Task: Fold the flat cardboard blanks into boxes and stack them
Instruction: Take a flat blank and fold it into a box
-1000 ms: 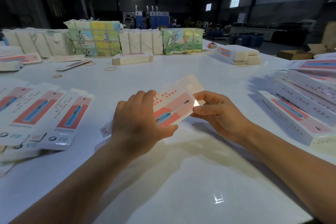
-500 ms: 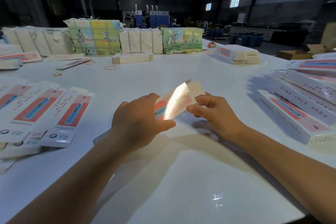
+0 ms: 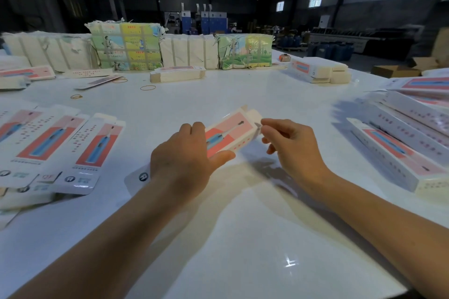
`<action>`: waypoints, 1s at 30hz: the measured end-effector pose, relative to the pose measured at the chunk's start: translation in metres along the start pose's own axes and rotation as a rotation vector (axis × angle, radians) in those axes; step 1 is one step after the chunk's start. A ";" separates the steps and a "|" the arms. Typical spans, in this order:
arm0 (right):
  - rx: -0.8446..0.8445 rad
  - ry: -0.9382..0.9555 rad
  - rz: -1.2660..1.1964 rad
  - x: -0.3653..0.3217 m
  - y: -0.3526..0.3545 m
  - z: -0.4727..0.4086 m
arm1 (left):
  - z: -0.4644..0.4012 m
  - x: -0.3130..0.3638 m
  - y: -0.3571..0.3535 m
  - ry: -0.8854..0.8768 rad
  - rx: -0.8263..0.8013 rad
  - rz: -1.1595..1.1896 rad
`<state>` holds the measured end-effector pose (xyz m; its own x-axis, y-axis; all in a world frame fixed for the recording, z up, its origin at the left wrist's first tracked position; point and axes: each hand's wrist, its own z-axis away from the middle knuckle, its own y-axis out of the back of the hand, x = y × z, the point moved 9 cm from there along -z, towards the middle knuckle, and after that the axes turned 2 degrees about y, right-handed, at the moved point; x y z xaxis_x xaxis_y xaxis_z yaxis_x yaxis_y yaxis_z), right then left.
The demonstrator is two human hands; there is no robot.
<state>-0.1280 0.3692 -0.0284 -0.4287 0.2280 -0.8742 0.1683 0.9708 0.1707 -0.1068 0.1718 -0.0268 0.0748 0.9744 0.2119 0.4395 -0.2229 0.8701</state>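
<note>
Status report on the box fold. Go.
Left hand grips box mid-body. Right hand at end flap, flaps open. Table ahead unobstructed.

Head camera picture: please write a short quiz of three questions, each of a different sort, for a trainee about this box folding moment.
1. True or false: the left hand holds the toothbrush box in the middle of the white table.
2. Which end of the box does the right hand work on? A. the near end B. the far end with the flaps
3. Fill in: the flat blanks lie on the person's ___ side, the folded boxes on the other.

Key: 1 true; 2 B; 3 left.
</note>
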 end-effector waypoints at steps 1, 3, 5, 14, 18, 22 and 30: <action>-0.017 -0.004 -0.023 -0.001 -0.003 0.001 | 0.000 0.002 -0.001 -0.011 0.000 -0.015; -0.037 -0.010 -0.033 -0.001 -0.006 0.002 | 0.002 0.009 -0.003 -0.054 0.009 -0.067; -0.043 -0.034 -0.015 0.003 -0.006 0.002 | 0.004 0.016 -0.003 -0.090 0.019 -0.111; -0.119 -0.130 0.052 0.020 -0.012 0.000 | 0.020 0.039 0.016 -0.287 0.184 -0.083; -0.082 -0.066 0.030 0.014 -0.011 0.001 | 0.018 0.034 0.011 -0.214 0.133 -0.215; -0.092 -0.059 0.055 0.013 -0.012 0.002 | 0.019 0.036 0.007 -0.216 0.121 -0.276; -0.132 -0.034 0.060 0.010 -0.011 -0.002 | 0.016 0.037 0.000 -0.201 0.082 -0.310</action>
<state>-0.1357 0.3605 -0.0379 -0.3911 0.2853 -0.8750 0.0734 0.9574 0.2793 -0.0901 0.2080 -0.0258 0.0974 0.9832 -0.1543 0.5383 0.0784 0.8391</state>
